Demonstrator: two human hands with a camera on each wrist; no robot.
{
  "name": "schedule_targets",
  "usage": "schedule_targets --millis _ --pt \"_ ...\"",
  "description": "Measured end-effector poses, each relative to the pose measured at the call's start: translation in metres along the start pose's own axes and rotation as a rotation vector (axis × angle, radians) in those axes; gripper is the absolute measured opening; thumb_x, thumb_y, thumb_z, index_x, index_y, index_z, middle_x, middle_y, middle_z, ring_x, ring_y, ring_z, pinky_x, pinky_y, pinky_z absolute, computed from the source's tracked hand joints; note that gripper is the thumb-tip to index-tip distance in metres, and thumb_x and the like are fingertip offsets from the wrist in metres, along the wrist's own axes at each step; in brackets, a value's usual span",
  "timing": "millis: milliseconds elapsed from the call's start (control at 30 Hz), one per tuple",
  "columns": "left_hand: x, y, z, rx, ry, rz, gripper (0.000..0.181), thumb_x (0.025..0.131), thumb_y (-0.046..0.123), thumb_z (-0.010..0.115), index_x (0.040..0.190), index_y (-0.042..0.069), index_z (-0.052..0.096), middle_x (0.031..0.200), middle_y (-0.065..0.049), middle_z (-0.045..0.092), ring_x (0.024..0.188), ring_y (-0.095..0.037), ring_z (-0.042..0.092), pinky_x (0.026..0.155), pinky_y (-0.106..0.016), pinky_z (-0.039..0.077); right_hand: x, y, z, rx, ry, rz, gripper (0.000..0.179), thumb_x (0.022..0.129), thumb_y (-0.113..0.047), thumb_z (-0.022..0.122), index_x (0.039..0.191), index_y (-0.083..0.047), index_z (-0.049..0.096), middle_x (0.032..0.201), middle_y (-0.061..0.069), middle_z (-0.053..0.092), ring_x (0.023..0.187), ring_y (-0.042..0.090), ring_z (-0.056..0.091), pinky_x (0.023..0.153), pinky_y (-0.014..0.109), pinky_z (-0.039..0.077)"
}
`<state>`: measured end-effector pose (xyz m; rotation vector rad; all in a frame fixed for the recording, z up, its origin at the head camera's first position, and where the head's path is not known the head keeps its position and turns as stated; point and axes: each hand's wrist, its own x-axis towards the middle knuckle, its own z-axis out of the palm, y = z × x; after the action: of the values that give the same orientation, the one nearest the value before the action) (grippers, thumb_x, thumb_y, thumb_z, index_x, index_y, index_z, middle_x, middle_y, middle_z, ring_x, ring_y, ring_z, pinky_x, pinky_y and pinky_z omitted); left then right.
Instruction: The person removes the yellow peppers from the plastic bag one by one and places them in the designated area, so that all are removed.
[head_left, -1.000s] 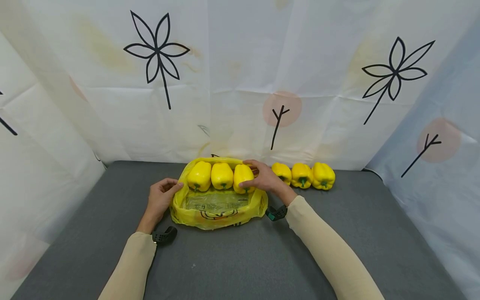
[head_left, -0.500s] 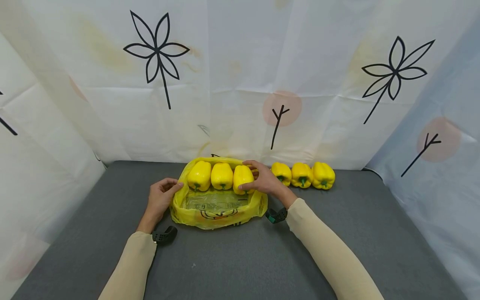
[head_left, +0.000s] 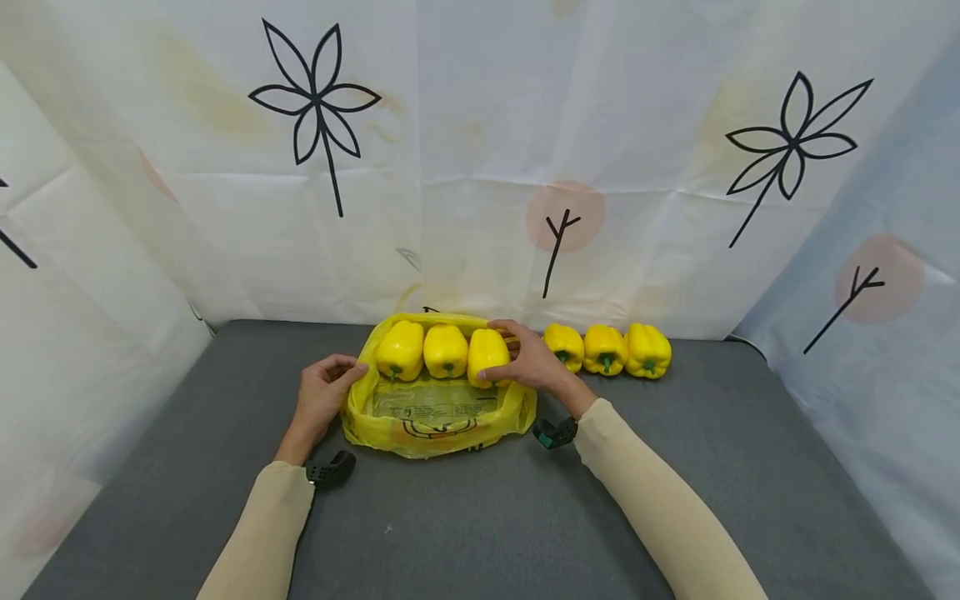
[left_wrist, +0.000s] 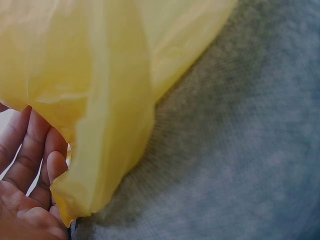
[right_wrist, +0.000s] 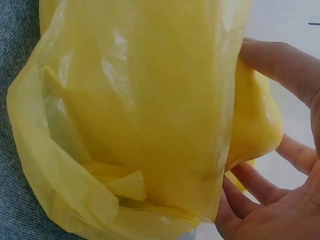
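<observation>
Both arms, in beige long sleeves (head_left: 645, 483), reach forward over the dark grey desk (head_left: 450, 525) and come toward each other. The left hand (head_left: 318, 398) is at the left side of the open yellow plastic bag (head_left: 435, 437), and it pinches the rim between thumb and bent fingers. The right hand (head_left: 536, 360) arrives from the right side, with the forearm slanting inward; its thumb lies at the front and its fingers reach behind, grasping a glossy yellow bell pepper (head_left: 487, 350). This pepper stands at the right end of a row inside the bag, beside two similar yellow peppers (head_left: 446, 350). Three more yellow peppers (head_left: 603, 348) lie on the desk, just behind the right wrist.
</observation>
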<state>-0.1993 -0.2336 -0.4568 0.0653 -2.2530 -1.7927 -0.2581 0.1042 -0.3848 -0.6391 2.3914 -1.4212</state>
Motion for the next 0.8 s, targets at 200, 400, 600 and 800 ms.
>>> schedule_targets --millis 200,400,600,800 --pt "0.002 -0.003 0.0 -0.008 -0.004 -0.016 0.031 0.098 0.018 0.07 0.113 -0.01 0.067 0.095 -0.004 0.066 0.082 -0.009 0.059 0.072 -0.02 0.051 -0.007 -0.015 -0.001 0.007 0.015 0.002 0.078 0.086 -0.003 0.079 0.153 0.001 0.038 0.146 0.026 0.044 0.13 0.045 0.048 0.104 0.055 0.044" --pt "0.002 -0.006 0.0 -0.013 0.005 -0.005 0.033 0.097 0.023 0.072 0.11 -0.008 0.068 0.092 0.001 0.066 0.082 -0.012 0.06 0.071 -0.021 0.051 0.006 0.012 -0.001 0.014 0.031 -0.014 0.085 0.085 -0.008 0.083 0.155 -0.005 0.036 0.15 0.023 0.041 0.131 0.045 0.047 0.105 0.057 0.042" --pt "0.002 -0.005 0.0 -0.011 0.002 -0.003 0.033 0.098 0.023 0.072 0.11 -0.008 0.068 0.092 0.002 0.067 0.083 -0.011 0.06 0.072 -0.021 0.051 0.004 0.013 -0.004 0.024 0.051 -0.037 0.085 0.084 -0.016 0.085 0.155 -0.011 0.039 0.154 0.017 0.04 0.132 0.042 0.047 0.107 0.056 0.041" --pt "0.002 -0.004 -0.001 -0.008 -0.007 -0.022 0.033 0.098 0.02 0.071 0.113 -0.009 0.067 0.094 0.001 0.066 0.083 -0.008 0.059 0.072 -0.02 0.05 -0.002 0.007 -0.008 0.028 0.077 -0.049 0.084 0.083 -0.02 0.087 0.154 -0.014 0.042 0.15 0.016 0.042 0.133 0.04 0.047 0.109 0.053 0.041"
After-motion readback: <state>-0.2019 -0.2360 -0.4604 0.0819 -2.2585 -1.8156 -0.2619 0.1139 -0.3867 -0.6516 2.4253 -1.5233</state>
